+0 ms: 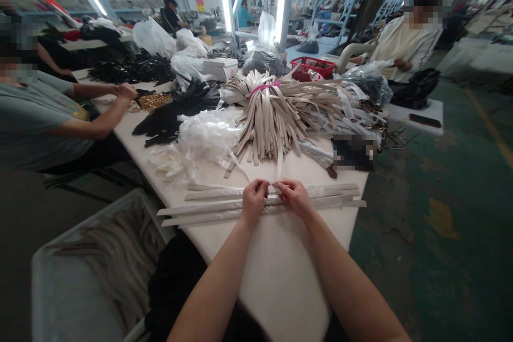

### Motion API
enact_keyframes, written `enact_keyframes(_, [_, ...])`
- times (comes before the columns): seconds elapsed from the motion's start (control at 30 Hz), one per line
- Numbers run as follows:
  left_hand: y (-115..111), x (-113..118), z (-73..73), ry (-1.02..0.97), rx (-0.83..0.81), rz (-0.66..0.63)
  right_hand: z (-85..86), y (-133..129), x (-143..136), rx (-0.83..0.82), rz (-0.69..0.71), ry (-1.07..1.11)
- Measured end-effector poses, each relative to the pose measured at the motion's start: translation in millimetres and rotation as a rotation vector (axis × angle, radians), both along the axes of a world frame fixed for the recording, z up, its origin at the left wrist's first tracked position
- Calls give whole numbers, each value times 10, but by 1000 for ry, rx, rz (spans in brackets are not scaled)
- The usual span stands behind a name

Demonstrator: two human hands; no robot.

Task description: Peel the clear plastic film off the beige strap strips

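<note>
Over the near part of the table, my left hand [255, 199] and my right hand [295, 197] face each other with fingertips nearly touching. Both are closed in a pinch, and a small whitish piece [272, 188] shows between them; its kind is too small to tell. Under and beside the hands lie several long pale-grey straps [208, 209], spread sideways across the tabletop. Just beyond stands a large bundle of greyish-beige straps [272, 123], tied with a pink band [262, 88]. White plastic wrapping [206, 139] lies crumpled to its left.
A grey bin [52, 278] of straps stands low at left. Black straps [180, 109] and small gold-coloured parts [150, 101] lie near a co-worker [44, 107]. A red basket [312, 67] sits behind the bundle; another person [409, 43] stands back right. The table [290, 272] narrows toward me.
</note>
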State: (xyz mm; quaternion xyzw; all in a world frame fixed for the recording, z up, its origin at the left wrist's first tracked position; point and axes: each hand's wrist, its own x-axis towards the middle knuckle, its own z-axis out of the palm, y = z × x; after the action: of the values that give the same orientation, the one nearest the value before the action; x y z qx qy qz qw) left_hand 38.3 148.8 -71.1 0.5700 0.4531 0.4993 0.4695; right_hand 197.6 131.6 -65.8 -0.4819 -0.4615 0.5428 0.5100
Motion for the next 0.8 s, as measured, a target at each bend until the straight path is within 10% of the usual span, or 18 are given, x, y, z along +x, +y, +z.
enact_keyframes(0.8, [12, -14, -21, -55, -14, -37, -73, 42, 39, -24, 39, 147])
